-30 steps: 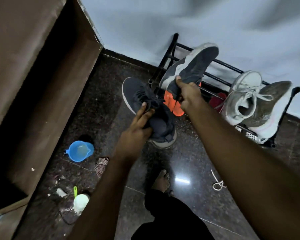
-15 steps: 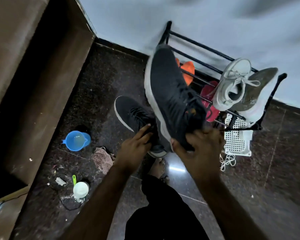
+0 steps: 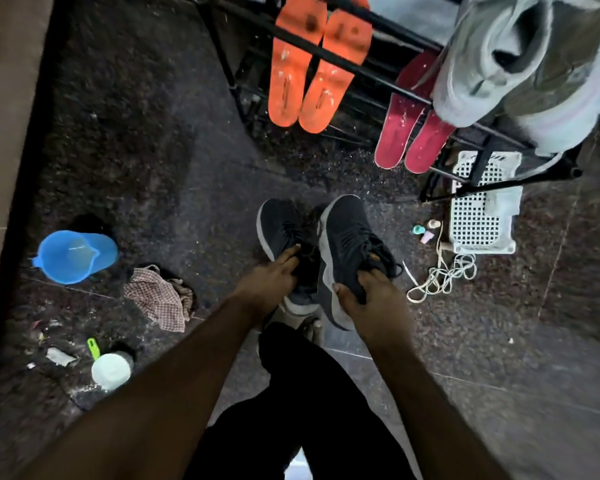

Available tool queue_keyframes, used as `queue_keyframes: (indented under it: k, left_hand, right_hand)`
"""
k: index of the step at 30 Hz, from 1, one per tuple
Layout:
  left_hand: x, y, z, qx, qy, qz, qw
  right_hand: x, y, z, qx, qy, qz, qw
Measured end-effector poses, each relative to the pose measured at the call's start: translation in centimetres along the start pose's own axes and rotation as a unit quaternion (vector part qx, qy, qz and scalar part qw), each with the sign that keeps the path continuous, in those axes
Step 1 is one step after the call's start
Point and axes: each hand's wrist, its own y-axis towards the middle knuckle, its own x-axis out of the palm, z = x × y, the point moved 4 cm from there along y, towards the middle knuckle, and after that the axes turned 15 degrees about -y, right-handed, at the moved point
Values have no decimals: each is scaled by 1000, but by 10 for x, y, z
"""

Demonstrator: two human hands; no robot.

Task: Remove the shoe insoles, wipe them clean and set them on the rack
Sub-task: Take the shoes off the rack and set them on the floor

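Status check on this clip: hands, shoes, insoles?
Left hand on left dark shoe; right hand grips right dark shoe. Orange insoles and red insoles on rack. Nothing in the way.

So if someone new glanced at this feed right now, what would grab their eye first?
Probably the orange insoles leaning on the black rack at top centre, with the red insoles beside them to the right. Next, the two dark shoes at centre: the left hand grips the left shoe, the right hand the right shoe. A blue jug stands out far left.
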Motion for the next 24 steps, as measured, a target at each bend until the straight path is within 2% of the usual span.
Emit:
queue_keyframes:
  k: [4, 8, 10, 12, 13, 14, 16, 17, 18, 19, 20, 21, 22, 23, 24]
  left_hand:
    - [19, 59, -24, 76, -12, 93, 993]
    - [22, 98, -41, 123, 53, 71, 988]
    - [20, 102, -45, 151, 39, 73, 985]
    - [14, 98, -41, 159, 42, 158, 974]
    - [10, 94, -39, 142, 20, 199, 969]
    - [9, 92, -41, 108, -48, 213, 970]
    - [15, 84, -52, -54, -218, 206, 952]
    - [16, 75, -58, -153, -327, 222, 906]
    - [20, 64, -65, -234, -451, 276, 816]
    - [19, 49, -68, -298, -573, 345, 682]
    - [18, 35, -67, -332, -673, 392, 532]
    - [16, 23, -64, -338, -729, 419, 423]
    - [11, 14, -63, -321, -746, 436, 388]
    - [5, 5, -65, -299, -734, 451, 410]
    - [1, -3, -67, -273, -709, 466, 453]
  right_hand:
    - [23, 47, 13, 2, -13, 45, 999]
    - [38, 75, 12, 10, -27, 80, 996]
    - [48, 85, 8, 10, -37, 76, 996]
    - [56, 91, 2, 11, -36, 74, 997]
    - [58, 92, -2, 11, -32, 78, 996]
    - [60, 92, -7, 12, -24, 80, 996]
    - [62, 91, -21, 9, 1, 84, 996]
    - [62, 90, -31, -1, 9, 90, 996]
    - [61, 89, -42, -17, 10, 98, 995]
    - [61, 87, -55, -39, 6, 104, 994]
    - [62, 86, -68, -63, -5, 108, 992]
    - [65, 84, -81, -88, -25, 112, 989]
    - [71, 81, -92, -112, -51, 116, 986]
    - [78, 79, -105, -131, -75, 116, 982]
    - [86, 79, -115, -147, -88, 110, 979]
